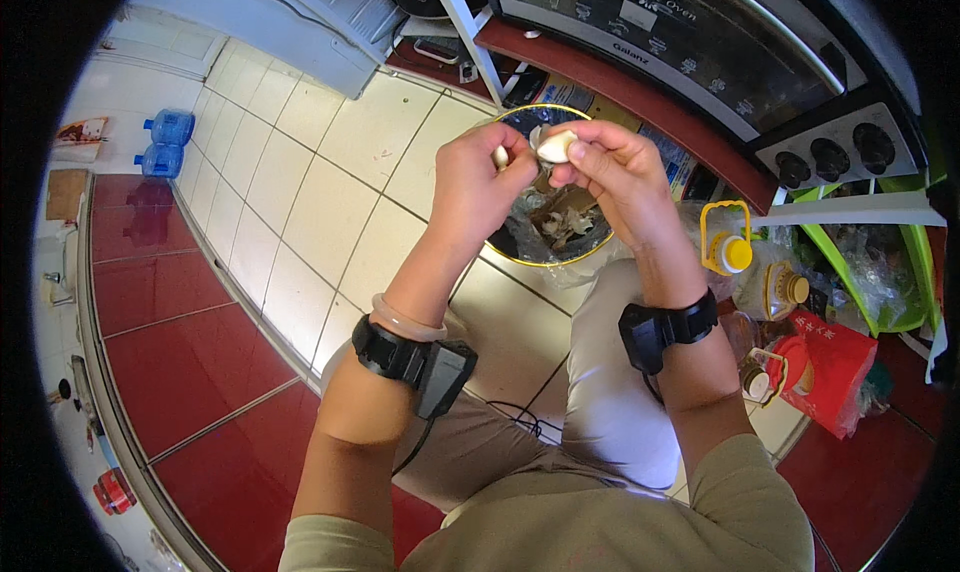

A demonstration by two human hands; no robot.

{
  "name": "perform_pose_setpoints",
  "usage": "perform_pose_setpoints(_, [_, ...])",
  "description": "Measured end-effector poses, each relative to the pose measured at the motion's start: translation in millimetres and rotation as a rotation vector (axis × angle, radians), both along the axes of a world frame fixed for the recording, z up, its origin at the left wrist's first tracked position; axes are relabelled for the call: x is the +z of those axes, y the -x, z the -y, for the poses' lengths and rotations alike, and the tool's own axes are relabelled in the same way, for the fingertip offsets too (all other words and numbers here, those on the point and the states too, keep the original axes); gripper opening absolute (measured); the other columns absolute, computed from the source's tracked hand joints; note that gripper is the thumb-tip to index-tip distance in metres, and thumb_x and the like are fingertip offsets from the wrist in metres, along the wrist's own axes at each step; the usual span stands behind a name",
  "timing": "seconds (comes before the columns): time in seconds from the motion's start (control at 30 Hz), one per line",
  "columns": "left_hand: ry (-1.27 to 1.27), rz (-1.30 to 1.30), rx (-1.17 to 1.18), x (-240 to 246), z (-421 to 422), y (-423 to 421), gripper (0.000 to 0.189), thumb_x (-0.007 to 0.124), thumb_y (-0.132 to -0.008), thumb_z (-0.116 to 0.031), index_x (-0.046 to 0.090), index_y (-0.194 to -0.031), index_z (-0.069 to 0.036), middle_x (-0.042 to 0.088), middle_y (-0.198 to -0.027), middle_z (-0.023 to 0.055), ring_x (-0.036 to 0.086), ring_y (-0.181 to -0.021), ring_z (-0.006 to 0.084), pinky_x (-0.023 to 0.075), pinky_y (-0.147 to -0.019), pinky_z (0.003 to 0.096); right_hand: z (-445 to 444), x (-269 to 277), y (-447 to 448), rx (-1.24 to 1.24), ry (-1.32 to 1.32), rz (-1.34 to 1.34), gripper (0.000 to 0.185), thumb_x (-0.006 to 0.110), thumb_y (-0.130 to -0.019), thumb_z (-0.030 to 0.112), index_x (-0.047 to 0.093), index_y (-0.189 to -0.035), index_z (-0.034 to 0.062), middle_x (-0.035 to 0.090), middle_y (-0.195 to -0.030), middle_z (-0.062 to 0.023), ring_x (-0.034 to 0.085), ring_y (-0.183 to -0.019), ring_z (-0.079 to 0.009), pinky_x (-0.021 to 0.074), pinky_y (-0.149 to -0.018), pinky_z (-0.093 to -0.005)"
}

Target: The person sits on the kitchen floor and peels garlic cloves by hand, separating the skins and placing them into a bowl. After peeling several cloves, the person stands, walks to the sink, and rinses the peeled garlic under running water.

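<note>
Between the thumb and fingers of my right hand (611, 163) is a pale peeled garlic clove (557, 147), with a bit of papery skin (535, 135) at its left side. Close beside it, my left hand (484, 178) has its fingers curled around a smaller whitish piece (500, 157), which looks like another clove. Both hands are over a round trash bin (551, 260) with a yellow rim and a plastic liner. Dry peels (566, 225) and other scraps lie inside the bin. Black devices are strapped to both wrists.
An electronic oven (645, 46) stands on a red shelf (600, 95) just beyond the bin. Oil bottles (784, 290), a red bag (832, 369) and a green rack (911, 287) are at the right. Blue water bottles (163, 159) stand far left on the tiled floor. A black cable (536, 425) lies near my legs.
</note>
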State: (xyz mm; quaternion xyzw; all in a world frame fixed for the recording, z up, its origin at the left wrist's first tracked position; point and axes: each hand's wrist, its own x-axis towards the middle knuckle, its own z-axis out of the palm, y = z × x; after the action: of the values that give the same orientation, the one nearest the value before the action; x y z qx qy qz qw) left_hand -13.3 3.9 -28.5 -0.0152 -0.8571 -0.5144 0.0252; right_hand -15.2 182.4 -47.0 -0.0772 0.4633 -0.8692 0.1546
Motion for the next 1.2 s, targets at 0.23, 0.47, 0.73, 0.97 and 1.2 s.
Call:
perform_pose_setpoints(0.23, [-0.024,0.028,-0.032,7.4,3.4,2.6,0.012,0.072,-0.076,-0.011,0.067,-0.078,-0.001,0.063,-0.068,0.0066,0.055,-0.058,0.0123,0.0459,-0.056,0.0272,-5.6,-6.4,5.2,-0.042,-0.120,-0.015,0.023,0.061,-0.095,0.010,0.063,-0.115,-0.0022,0.066,-0.097,-0.0070,0.061,-0.078,-0.0096,0.0527,-0.075,-0.0238])
perform_pose_setpoints(0.47, [-0.106,0.095,-0.128,20.7,3.9,-1.1,0.013,0.073,-0.076,-0.012,0.071,-0.084,-0.002,0.065,-0.070,0.0039,0.055,-0.060,0.0085,0.0453,-0.057,0.0254,-1.0,-5.8,4.1,-0.031,-0.161,-0.046,0.024,0.062,-0.093,0.008,0.063,-0.114,-0.0038,0.066,-0.096,-0.0069,0.060,-0.077,-0.0095,0.0513,-0.074,-0.0236])
perform_pose_setpoints(0.73, [-0.048,0.030,-0.142,21.9,4.9,-3.2,0.012,0.072,-0.075,-0.013,0.070,-0.079,-0.001,0.065,-0.069,0.0080,0.056,-0.059,0.0123,0.0460,-0.057,0.0266,1.2,-2.6,2.3,-0.037,-0.190,-0.090,0.023,0.063,-0.092,0.007,0.065,-0.112,-0.0054,0.067,-0.096,-0.0085,0.060,-0.077,-0.0102,0.0510,-0.073,-0.0239])
perform_pose_setpoints(0.97, [-0.083,0.081,-0.160,25.5,1.9,-4.5,0.012,0.072,-0.075,-0.011,0.070,-0.079,-0.001,0.064,-0.068,0.0073,0.056,-0.060,0.0095,0.0463,-0.058,0.0265,-2.3,-4.4,4.3,-0.034,-0.197,-0.066,0.023,0.063,-0.092,0.006,0.065,-0.112,-0.0058,0.067,-0.096,-0.0088,0.060,-0.077,-0.0106,0.0510,-0.073,-0.0241])
perform_pose_setpoints(1.2, [-0.061,0.006,-0.124,24.4,0.0,-5.7,0.010,0.071,-0.074,-0.010,0.069,-0.077,-0.001,0.064,-0.068,0.0091,0.056,-0.058,0.0131,0.0461,-0.056,0.0280,-3.3,-3.2,3.5,-0.027,-0.192,-0.070,0.023,0.063,-0.092,0.006,0.065,-0.111,-0.0059,0.067,-0.096,-0.0094,0.061,-0.077,-0.0115,0.0512,-0.073,-0.0246])
